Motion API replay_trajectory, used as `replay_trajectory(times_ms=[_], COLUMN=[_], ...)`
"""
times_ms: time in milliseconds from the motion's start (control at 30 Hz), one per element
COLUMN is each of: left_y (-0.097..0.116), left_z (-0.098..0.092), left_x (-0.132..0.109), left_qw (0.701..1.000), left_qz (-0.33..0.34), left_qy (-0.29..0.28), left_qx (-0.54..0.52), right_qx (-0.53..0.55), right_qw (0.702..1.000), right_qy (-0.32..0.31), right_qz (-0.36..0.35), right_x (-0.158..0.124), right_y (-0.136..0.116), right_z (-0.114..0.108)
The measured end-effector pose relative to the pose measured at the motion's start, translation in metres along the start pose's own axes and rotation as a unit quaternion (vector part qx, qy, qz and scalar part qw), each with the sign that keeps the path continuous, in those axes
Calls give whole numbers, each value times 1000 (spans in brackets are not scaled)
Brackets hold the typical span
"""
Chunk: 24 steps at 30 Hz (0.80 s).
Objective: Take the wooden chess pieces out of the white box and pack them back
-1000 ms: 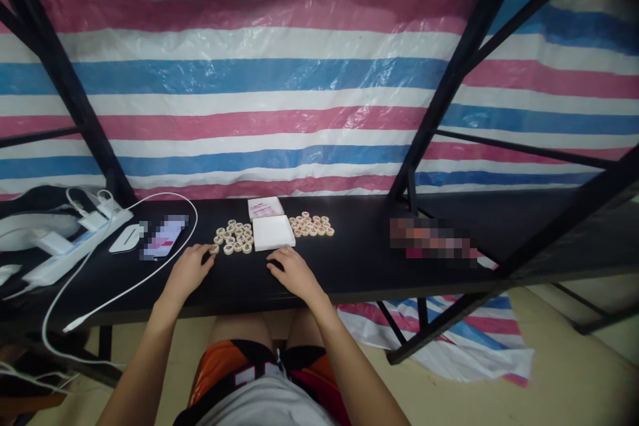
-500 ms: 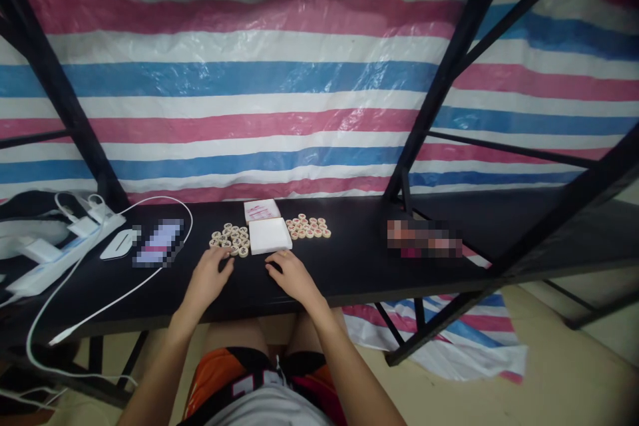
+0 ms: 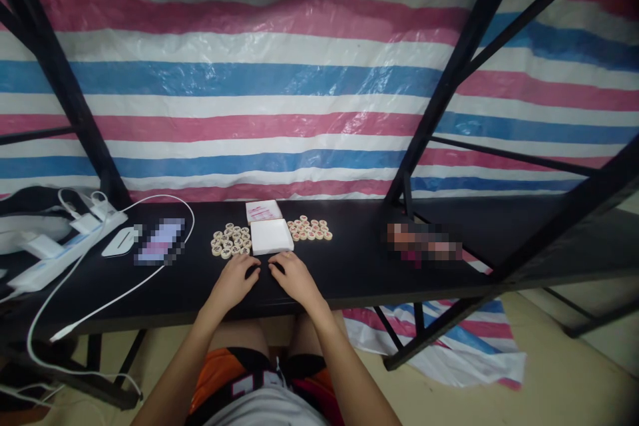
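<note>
In the head view a white open box (image 3: pixel 272 237) lies on the black desk, with its printed lid (image 3: pixel 263 212) folded back behind it. To its left sit several round Chinese chess pieces with dark characters (image 3: pixel 229 241); several pieces with red characters (image 3: pixel 310 229) lie to its right. My left hand (image 3: pixel 237 279) rests at the box's front left corner, just below the dark pieces, fingers loosely bent and thumb apart. Close beside it, my right hand (image 3: pixel 295 276) is at the box's front edge, thumb spread from the fingers. Neither hand holds anything visible.
Left on the desk are a phone (image 3: pixel 160 241), a white flat device (image 3: pixel 118 241), a power strip (image 3: pixel 70 251) with plugs and a loose white cable (image 3: pixel 114 301). A blurred-out object (image 3: pixel 424 241) lies right. Black frame posts (image 3: pixel 424 126) and a striped sheet (image 3: pixel 259 100) stand behind.
My left hand has moved right, away from the dark pieces and closer to my right hand. My right hand has barely moved. The view has shifted slightly.
</note>
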State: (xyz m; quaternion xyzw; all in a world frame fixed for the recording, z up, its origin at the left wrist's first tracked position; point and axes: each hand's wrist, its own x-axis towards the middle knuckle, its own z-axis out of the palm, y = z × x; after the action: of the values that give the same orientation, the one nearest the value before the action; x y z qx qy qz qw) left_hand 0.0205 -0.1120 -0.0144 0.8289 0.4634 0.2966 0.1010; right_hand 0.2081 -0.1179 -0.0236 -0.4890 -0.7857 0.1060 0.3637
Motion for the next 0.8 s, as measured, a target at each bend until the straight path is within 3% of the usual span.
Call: replay_trajectory(times_ms=[233,333,433,533,667,800], left_y=[2,1,1,1,0,1], left_z=[-1,-1,-1,-1,0,-1], left_x=[0,-1,-1,-2,-3,-3], left_qw=[1000,1000,1000,1000,1000,1000], left_qz=[3,7,10,12,9,4], left_qy=[-4,-4,-10,-11,-9,0], left_qx=[4,6,13,15,11,11], right_qx=[15,59,51,-47,-185,-246], right_qw=[1000,996,984,970,945,936], right_qy=[9,69,172,207,149,82], right_qz=[-4,-23,4,122,225,239], right_x=[-1,-1,1,2,-1,-4], right_y=[-5,-3,20,59,98,101], right_z=[1,-9,-31,-56,-70,-65])
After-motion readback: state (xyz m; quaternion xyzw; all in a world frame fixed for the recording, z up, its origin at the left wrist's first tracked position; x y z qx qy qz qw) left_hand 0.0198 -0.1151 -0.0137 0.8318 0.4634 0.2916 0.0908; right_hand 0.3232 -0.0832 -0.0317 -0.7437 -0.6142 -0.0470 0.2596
